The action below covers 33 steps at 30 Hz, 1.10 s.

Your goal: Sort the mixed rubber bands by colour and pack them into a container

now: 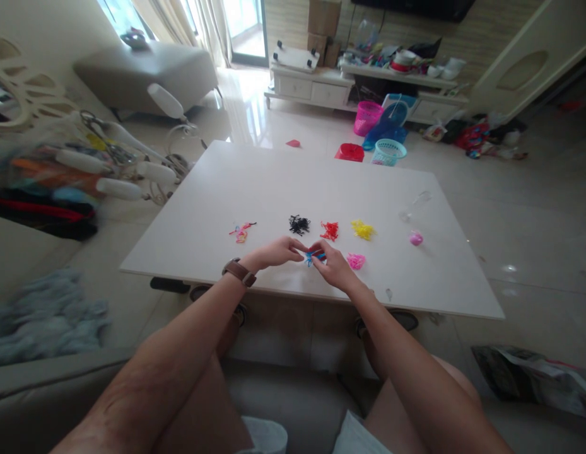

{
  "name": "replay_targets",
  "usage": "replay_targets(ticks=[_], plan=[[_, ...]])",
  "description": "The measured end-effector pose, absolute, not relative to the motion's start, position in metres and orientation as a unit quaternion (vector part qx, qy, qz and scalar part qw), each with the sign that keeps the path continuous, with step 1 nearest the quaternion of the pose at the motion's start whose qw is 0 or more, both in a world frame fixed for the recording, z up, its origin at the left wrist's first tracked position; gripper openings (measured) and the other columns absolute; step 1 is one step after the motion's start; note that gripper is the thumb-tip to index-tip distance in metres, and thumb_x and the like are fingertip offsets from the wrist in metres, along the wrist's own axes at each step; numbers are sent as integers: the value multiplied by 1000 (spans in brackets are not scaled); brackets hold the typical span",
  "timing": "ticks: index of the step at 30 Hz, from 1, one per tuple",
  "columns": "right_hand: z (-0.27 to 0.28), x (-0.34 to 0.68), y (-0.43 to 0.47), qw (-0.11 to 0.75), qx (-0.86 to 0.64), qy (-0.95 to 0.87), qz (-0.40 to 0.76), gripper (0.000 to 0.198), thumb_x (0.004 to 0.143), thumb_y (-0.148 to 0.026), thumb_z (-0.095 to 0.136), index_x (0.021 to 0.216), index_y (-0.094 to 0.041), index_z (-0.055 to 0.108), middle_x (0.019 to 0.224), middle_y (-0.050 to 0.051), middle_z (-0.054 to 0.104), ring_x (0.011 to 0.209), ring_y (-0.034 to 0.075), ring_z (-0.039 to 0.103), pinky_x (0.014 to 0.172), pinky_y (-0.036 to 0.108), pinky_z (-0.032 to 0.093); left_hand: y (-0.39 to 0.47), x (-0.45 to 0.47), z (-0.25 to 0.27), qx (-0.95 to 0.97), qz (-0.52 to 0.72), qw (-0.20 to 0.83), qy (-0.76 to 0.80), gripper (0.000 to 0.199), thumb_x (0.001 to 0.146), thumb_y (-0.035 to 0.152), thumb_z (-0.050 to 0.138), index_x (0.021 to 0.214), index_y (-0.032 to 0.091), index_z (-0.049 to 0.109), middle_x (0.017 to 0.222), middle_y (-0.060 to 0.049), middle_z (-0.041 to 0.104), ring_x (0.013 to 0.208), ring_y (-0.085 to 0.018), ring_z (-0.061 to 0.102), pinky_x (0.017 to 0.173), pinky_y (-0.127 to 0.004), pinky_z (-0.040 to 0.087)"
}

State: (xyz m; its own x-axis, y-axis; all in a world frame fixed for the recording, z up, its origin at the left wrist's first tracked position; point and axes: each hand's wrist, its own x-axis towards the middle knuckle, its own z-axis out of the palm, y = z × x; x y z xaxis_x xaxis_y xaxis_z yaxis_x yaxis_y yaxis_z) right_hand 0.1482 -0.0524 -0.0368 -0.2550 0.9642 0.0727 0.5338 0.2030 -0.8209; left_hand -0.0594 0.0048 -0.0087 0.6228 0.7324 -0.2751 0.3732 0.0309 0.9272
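Both hands meet over a small pile of blue strands (308,259) near the table's front edge. My left hand (282,251), below a brown watch strap, has its fingers stretched towards the pile from the left. From the other side my right hand (334,267) curves around the blue strands, which show between its thumb and fingers. Pink strands (356,261) lie right beside that hand. Behind the hands are piles of black (299,224), red (329,231) and yellow strands (363,229). A mixed-colour bunch (242,232) lies farther left. The strands are too small to identify.
The white table (274,176) carries a pink round object (416,238) and a clear object (416,205) at its right. Beyond it stand a red tub (349,152), a light-blue basket (388,151) and a pink basket (367,118). Lamp arms (132,148) crowd the left side.
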Motion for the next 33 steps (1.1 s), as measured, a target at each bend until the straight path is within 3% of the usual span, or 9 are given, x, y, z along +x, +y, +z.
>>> replay_targets(ticks=[3, 8, 19, 26, 30, 33], plan=[[-38, 147, -51, 356, -541, -665, 372, 17, 88, -25, 59, 104, -23, 57, 96, 3, 71, 81, 17, 70, 73, 31, 55, 5, -49, -12, 657, 173, 606, 415, 35, 73, 26, 70, 104, 14, 81, 94, -8, 79, 89, -22, 67, 82, -32, 49], [-37, 148, -48, 401, -545, -630, 382, 13, 85, -26, 61, 98, -23, 64, 88, 3, 73, 80, 18, 71, 77, 33, 57, 3, -38, -16, 628, 214, 609, 435, 27, 73, 26, 72, 94, 14, 82, 83, -8, 78, 79, -20, 68, 78, -31, 50], [-36, 148, -48, 448, -525, -556, 464, 18, 82, -36, 70, 89, -20, 74, 82, 5, 76, 77, 21, 74, 75, 35, 60, -8, -29, -18, 594, 278, 589, 473, 20, 70, 30, 79, 81, 14, 79, 81, -10, 78, 81, -23, 71, 79, -34, 53], [-37, 148, -46, 459, -530, -507, 501, 27, 73, -44, 78, 84, -19, 77, 77, 6, 77, 75, 23, 74, 74, 36, 62, -6, -25, -23, 569, 325, 607, 450, 25, 65, 29, 83, 71, 17, 62, 68, -2, 68, 69, -16, 65, 67, -28, 49], [-37, 148, -46, 467, -531, -506, 493, 32, 73, -44, 79, 95, -20, 77, 81, 5, 78, 75, 22, 74, 73, 36, 61, -6, -24, -25, 556, 322, 633, 431, 31, 66, 26, 83, 77, 18, 55, 68, -1, 68, 68, -15, 66, 67, -28, 48], [-34, 149, -46, 446, -540, -540, 468, 27, 74, -42, 78, 90, -20, 78, 80, 5, 77, 70, 20, 71, 68, 34, 58, -8, -23, -25, 563, 310, 634, 430, 32, 67, 21, 82, 82, 18, 54, 68, -2, 70, 66, -15, 65, 66, -27, 47]])
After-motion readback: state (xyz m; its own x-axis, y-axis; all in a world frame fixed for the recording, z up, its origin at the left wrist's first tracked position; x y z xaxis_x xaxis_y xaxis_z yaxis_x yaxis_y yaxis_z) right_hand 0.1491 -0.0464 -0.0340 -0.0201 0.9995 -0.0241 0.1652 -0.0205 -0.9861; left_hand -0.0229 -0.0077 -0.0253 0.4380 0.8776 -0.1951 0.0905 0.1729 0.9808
